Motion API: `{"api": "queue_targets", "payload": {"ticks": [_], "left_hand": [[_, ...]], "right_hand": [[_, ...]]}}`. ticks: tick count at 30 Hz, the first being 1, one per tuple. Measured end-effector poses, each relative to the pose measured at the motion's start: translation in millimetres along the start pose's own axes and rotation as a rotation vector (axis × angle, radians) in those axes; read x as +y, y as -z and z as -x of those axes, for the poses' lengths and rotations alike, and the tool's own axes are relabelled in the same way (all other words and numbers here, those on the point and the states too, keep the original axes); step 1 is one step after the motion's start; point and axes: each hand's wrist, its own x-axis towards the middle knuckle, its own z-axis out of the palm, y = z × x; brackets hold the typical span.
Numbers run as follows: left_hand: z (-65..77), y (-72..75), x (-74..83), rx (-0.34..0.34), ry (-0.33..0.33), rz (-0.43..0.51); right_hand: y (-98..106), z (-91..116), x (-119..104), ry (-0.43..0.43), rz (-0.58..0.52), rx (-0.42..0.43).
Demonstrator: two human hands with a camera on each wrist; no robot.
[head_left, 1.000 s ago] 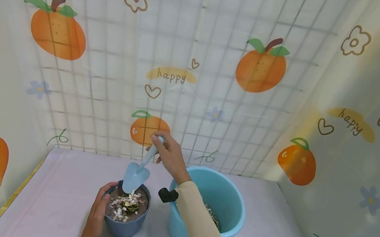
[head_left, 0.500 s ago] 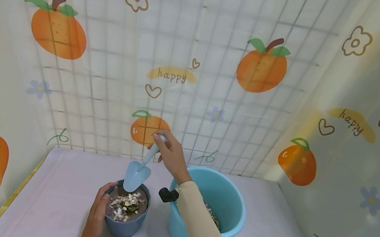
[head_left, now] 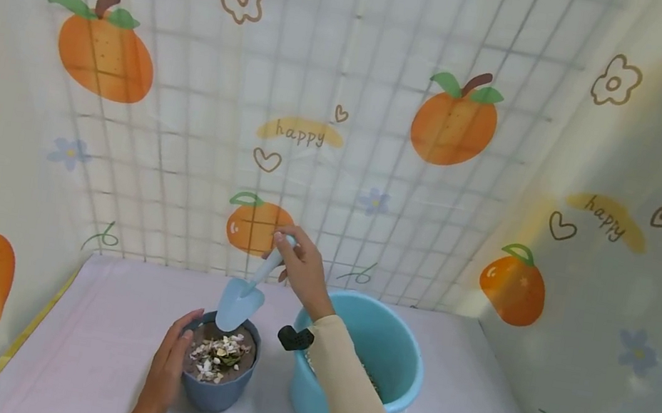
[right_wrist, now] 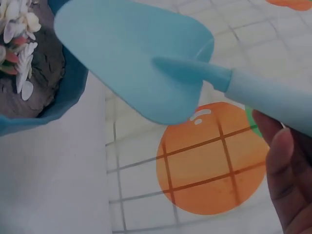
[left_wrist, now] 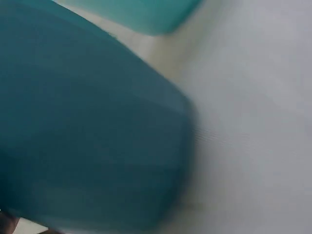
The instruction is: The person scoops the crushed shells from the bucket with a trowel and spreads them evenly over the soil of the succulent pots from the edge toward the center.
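Observation:
My right hand grips the pale handle of a light blue hand trowel, its blade slanting down over the back rim of a blue-grey flower pot. In the right wrist view the broad blade of the trowel shows a bare face, with thumb and fingers round the handle. Brown soil fills the pot, topped with white shell-like bits around a small green and reddish plant. My left hand holds the pot by its left side, fingertips at the rim. The left wrist view shows mostly the pot's wall.
A light blue bucket stands to the right of the pot, partly hidden by my right sleeve, with loose bits at its bottom. A white cloth covers the table. Behind it hangs a fruit-print curtain over a wire grid.
The trowel has lifted slightly off the soil and shifted a little right with my right hand. My left hand stays at the pot. The view has tilted slightly.

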Motion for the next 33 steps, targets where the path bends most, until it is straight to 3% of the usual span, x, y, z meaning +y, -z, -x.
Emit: {"api": "queue_targets", "payload": {"ticks": [3, 8, 11, 14, 19, 23, 27, 33], "left_hand": [[-10.1, -2.3, 16.2, -0.020, -0.063, -0.015], [-21.5, -13.7, 48.0, -0.029, -0.259, -0.049], [-22.0, -26.9, 66.6, -0.060, -0.353, -0.028], [-20.0, -45.8, 83.1, -0.135, -0.405, -0.007], [-13.5, -75.6, 100.1, -0.261, -0.384, -0.006], [-9.2, -91.9, 101.7, -0.324, -0.315, -0.001], [-4.1, -103.6, 100.2, -0.371, -0.265, 0.010], [2.0, -115.0, 95.4, -0.405, -0.236, 0.002]], "right_hand": [[9.6, 2.8, -15.0, 0.009, 0.005, 0.034], [38.8, 8.2, -27.7, 0.022, 0.021, 0.100], [62.8, 13.6, -31.1, 0.035, 0.027, 0.146], [87.6, 20.9, -33.0, 0.035, 0.042, 0.205], [114.4, 35.9, -30.6, 0.020, 0.038, 0.309], [124.5, 45.9, -28.8, 0.016, 0.047, 0.353], [134.1, 54.7, -25.0, 0.009, 0.090, 0.333], [141.6, 72.1, -17.5, -0.098, 0.192, 0.278]]}}
